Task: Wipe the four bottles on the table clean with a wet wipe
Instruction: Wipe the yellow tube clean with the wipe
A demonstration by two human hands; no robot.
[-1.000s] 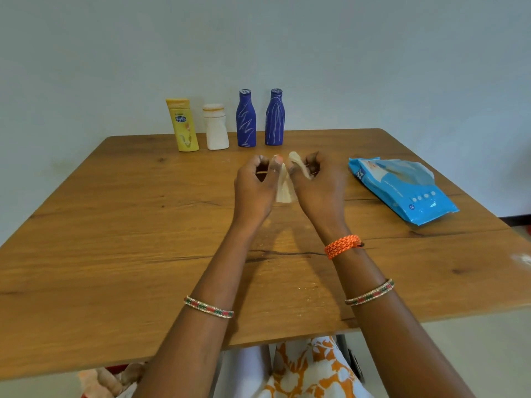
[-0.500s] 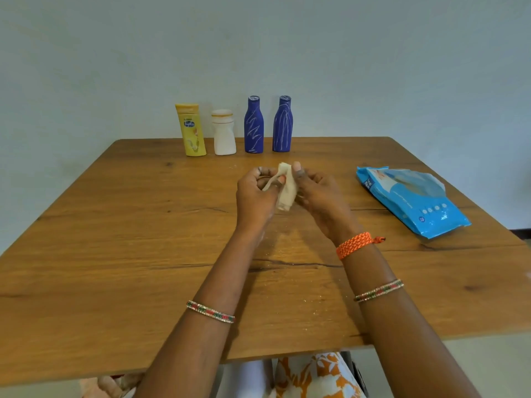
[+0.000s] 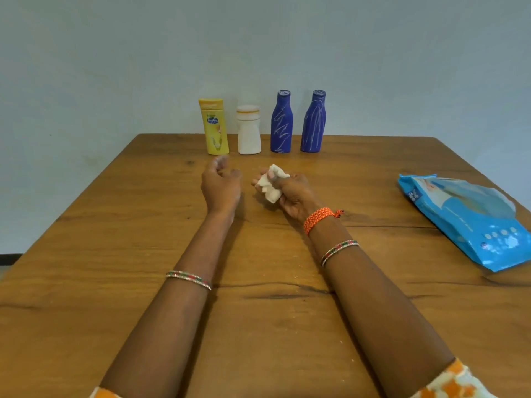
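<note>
Four bottles stand in a row at the table's far edge: a yellow bottle (image 3: pixel 214 127), a white bottle (image 3: pixel 248 130), a blue bottle (image 3: pixel 281 122) and a second blue bottle (image 3: pixel 313 122). My right hand (image 3: pixel 290 193) grips a crumpled white wet wipe (image 3: pixel 270 183) in front of the blue bottles. My left hand (image 3: pixel 220 183) holds nothing, its fingers loosely curled, just short of the yellow bottle and apart from it.
A blue pack of wet wipes (image 3: pixel 471 216) lies flat near the right edge of the wooden table (image 3: pixel 86 254). A pale wall rises right behind the bottles.
My left hand has let go of the wipe and moved left and forward toward the yellow bottle. The wipe, held between both hands before, is now bunched in my right hand alone.
</note>
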